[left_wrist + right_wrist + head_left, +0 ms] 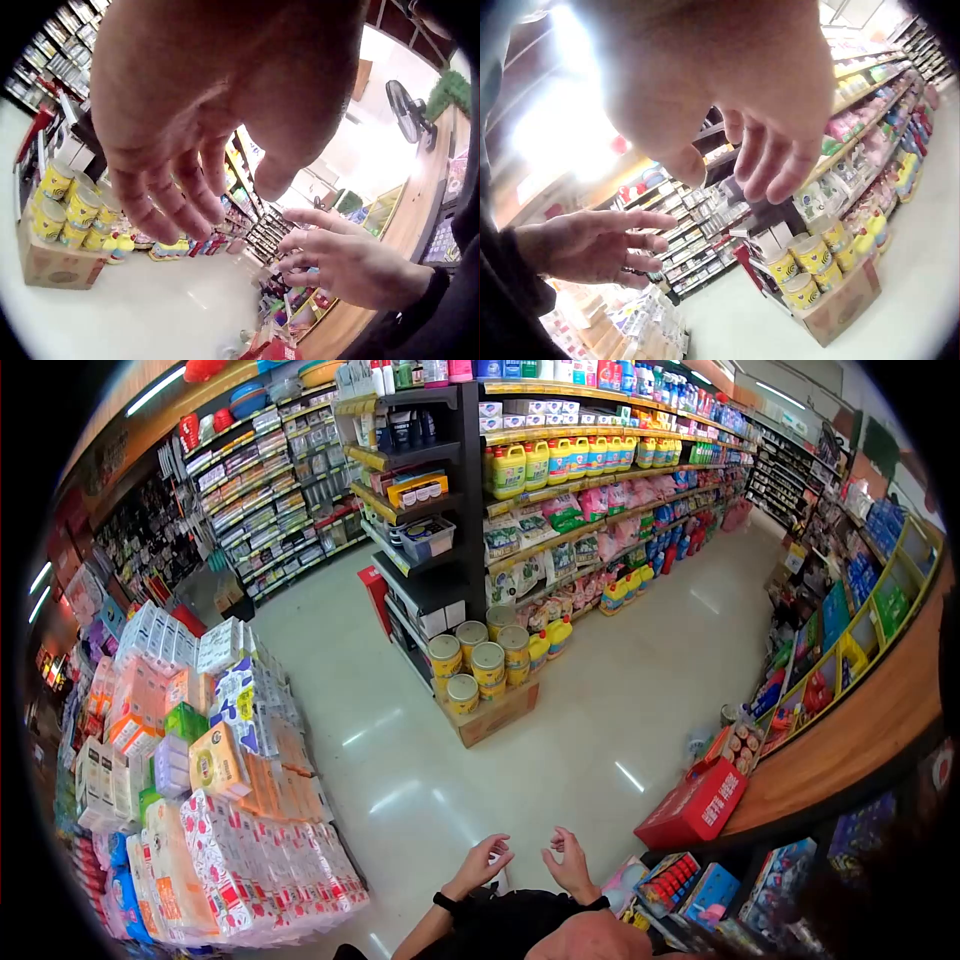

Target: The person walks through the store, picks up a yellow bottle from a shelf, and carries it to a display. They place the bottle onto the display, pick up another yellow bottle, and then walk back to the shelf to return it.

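Both hands are raised in front of the body in the head view, apart from each other and holding nothing. The left hand [480,865] has loosely bent fingers; close up, its fingers hang relaxed in the left wrist view [202,135]. Facing it, the right hand [568,863] has its fingers slightly bent and spread, as the left wrist view also shows of the right hand [349,262]. Yellow tins [487,662] are stacked on a cardboard box [500,718] beyond the hands, touched by neither.
Packs of tissue [265,850] are piled at the left. Shelves of bottles and bags [580,495] run along the back. To the right stand a curved wooden counter [820,770] and a red box [692,803]. Pale floor [620,690] lies between them.
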Tool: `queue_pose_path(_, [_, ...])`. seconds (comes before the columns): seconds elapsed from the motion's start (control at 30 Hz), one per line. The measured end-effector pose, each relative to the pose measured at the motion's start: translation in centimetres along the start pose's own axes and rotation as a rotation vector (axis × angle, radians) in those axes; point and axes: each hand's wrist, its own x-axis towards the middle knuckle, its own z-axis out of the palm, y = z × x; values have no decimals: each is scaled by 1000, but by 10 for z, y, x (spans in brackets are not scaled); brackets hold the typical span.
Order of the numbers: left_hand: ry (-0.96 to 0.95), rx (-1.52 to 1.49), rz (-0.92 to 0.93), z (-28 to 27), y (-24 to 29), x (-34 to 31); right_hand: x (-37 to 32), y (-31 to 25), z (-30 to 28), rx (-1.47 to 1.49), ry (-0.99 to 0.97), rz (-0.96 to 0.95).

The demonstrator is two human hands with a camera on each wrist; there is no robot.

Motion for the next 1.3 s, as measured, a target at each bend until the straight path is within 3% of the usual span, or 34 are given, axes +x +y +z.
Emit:
queue_pose_path(0.27, [-117,-48,27,-21,12,94,74,9,0,22,99,21])
queue_pose_path(0.53, [-322,99,-4,-5,5,176,110,48,-26,7,258,134])
queue_pose_path(0.63, [-307,106,28,11,13,212,131,70,-42,-6,242,211])
queue_pose_path(0.97, [-336,172,51,74,53,363,249,141,-144,-8,325,147])
queue_pose_path(1.07, [-294,109,163,101,60,407,274,157,-177,-18,371,135])
queue_pose_path(1.3, [-426,128,137,150,91,470,301,200,-215,4,452,184])
